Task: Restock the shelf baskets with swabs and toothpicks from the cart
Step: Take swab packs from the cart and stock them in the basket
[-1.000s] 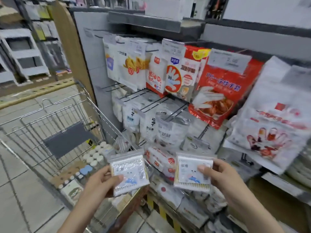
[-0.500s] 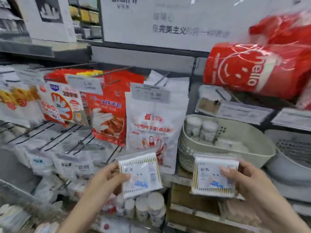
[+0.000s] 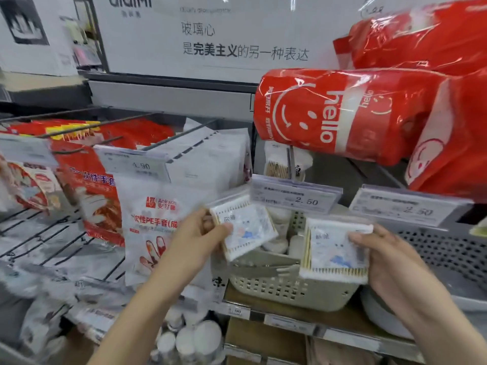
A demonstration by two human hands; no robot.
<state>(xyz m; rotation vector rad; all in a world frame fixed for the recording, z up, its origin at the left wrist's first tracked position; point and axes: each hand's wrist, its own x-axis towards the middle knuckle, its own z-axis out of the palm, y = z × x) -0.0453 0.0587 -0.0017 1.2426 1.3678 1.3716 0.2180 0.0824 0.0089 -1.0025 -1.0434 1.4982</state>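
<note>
left hand point(image 3: 196, 238) pinches a swab pack point(image 3: 243, 229), tilted, over the beige basket point(image 3: 292, 292) | right hand point(image 3: 390, 259) grips a second swab pack point(image 3: 336, 250) at the basket's right rim

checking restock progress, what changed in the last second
The view swung from the cart to the shelf. Both hands carried their swab packs over: the left pack now sits above the beige basket, the right pack at its front rim. The left hand and right hand still hold one pack each.
</note>
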